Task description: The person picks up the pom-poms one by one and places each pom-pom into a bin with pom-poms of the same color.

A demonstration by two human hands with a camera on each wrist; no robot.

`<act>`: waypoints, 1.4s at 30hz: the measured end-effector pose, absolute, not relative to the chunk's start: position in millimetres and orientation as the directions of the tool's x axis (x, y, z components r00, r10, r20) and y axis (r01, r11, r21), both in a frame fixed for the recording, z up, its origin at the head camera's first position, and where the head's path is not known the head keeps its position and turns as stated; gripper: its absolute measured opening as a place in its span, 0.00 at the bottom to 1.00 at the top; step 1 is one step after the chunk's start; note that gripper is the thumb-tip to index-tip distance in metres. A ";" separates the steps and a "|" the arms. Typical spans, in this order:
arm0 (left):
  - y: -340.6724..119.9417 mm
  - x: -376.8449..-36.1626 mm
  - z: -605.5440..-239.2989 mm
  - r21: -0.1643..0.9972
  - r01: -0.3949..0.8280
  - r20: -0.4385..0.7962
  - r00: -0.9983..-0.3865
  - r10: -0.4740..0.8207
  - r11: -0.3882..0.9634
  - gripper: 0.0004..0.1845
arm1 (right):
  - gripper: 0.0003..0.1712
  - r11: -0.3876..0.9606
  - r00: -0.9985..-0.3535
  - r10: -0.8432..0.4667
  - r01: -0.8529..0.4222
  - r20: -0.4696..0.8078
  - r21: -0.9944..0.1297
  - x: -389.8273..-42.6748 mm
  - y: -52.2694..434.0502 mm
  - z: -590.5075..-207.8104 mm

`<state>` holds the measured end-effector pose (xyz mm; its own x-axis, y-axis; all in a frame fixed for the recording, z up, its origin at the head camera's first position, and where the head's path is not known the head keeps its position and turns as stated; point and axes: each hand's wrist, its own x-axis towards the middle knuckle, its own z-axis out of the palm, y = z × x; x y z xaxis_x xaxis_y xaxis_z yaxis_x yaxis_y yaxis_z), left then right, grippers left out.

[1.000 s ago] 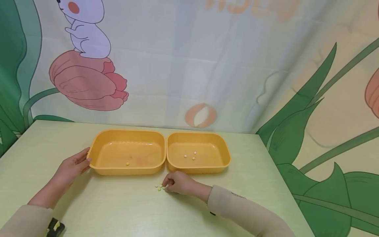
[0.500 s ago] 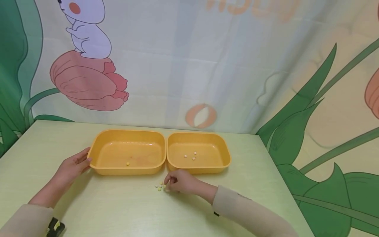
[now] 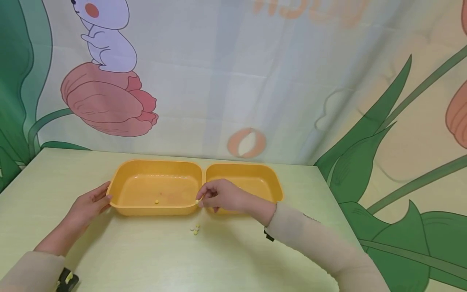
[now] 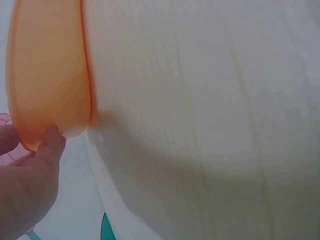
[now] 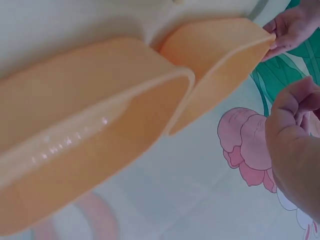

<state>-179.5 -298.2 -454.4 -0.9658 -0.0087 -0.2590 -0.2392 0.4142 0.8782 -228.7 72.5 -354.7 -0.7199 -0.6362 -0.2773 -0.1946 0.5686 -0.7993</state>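
Since the earlier frames our right hand has lifted off the surface and now hangs over the junction of the two orange trays, its grip narrow, thumb and forefinger pinching one small yellow pellet. That pellet sits just above the seam where the left tray and the right tray touch. Our left hand has not shifted: fingers straight, resting against the left tray's outer end, holding nothing. One yellow pellet lies in the left tray; the right tray's contents are hidden by the right hand. A few loose pellets remain on the surface just in front of the trays. Risks as we judge them: the pellet is tiny and only pinched at the tips, so it could slip; released right over the seam, it could bounce off a rim, land in the wrong tray, or roll away. The sleeve could also nudge the right tray.
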 end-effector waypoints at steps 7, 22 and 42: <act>-299.6 -179.3 -454.1 0.875 -0.265 -0.283 -0.959 -0.018 0.406 0.35 | 0.10 0.579 -0.708 -0.647 -0.214 -0.283 -0.786 -249.5 54.2 -324.0; -303.6 -181.0 -456.1 0.881 -0.219 -0.237 -0.971 -0.010 0.418 0.34 | 0.11 0.579 -0.675 -0.675 -0.235 -0.298 -0.781 -300.5 4.4 -303.4; -301.2 -179.3 -456.2 0.881 -0.213 -0.230 -0.973 -0.010 0.423 0.34 | 0.08 0.643 -0.609 -0.708 -0.349 -0.356 -0.682 -337.5 -56.9 -325.0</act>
